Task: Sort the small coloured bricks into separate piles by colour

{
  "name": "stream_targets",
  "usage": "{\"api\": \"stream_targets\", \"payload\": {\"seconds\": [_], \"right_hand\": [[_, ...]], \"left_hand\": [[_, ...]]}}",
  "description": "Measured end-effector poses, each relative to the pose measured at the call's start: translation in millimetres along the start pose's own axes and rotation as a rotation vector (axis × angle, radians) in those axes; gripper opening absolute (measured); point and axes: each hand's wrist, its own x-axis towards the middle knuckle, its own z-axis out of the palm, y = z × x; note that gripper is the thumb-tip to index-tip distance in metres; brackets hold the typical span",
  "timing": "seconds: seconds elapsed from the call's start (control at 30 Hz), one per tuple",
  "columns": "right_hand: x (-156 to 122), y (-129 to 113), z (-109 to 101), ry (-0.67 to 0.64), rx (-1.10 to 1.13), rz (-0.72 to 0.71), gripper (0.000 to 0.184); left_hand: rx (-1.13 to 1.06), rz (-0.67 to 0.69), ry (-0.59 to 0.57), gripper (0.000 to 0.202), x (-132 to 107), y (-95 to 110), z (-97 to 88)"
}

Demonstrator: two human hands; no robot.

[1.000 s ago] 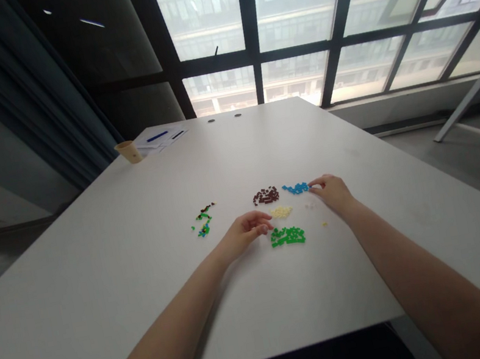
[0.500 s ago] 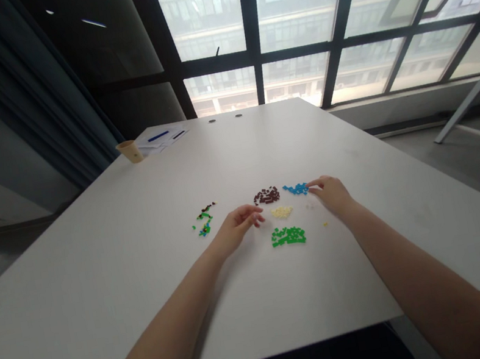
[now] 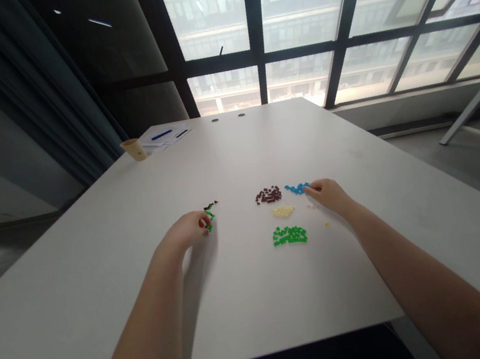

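My left hand (image 3: 187, 228) is at the mixed pile of small toy bricks (image 3: 209, 214) on the left, its fingers curled but apart around the near end. It covers part of that pile, where green and dark brown pieces show. At the right, my right hand (image 3: 326, 192) pinches with thumb and forefinger at the edge of the blue bricks (image 3: 296, 188); what is between the fingertips is too small to make out. Between the hands lie dark brown bricks (image 3: 269, 195), pale yellow bricks (image 3: 283, 211) and green bricks (image 3: 289, 235), sorted by colour.
A few clear pieces (image 3: 313, 206) and a small yellow piece (image 3: 326, 224) lie near my right wrist. Farther off on the white table (image 3: 258, 151) stand a paper cup (image 3: 136, 150) and papers (image 3: 158, 139) with a blue pen (image 3: 161, 134). Windows rise behind.
My left hand has moved left from beside the brown and yellow bricks to the mixed pile. My right hand stays at the blue bricks, its fingers a little more closed.
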Motion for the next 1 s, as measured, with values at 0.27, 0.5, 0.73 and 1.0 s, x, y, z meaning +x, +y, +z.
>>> {"api": "stream_targets", "payload": {"seconds": [0.27, 0.5, 0.73, 1.0], "right_hand": [[-1.9, -3.6, 2.5, -0.071, -0.003, -0.079, 0.042], [-3.2, -8.4, 0.8, -0.076, 0.001, -0.071, 0.04], [-4.7, -15.6, 2.3, -0.076, 0.02, -0.133, 0.039], [-13.7, -36.2, 6.1, -0.041, 0.135, -0.342, 0.039]], "left_hand": [[-0.021, 0.008, 0.025, 0.02, 2.2, 2.6, 6.3], [-0.073, 0.155, 0.094, 0.018, -2.9, 13.9, 2.4], [-0.331, 0.385, 0.117, 0.022, -13.6, 46.7, 4.3], [-0.44, 0.654, 0.373, 0.02, -25.5, 85.9, 22.7]]}}
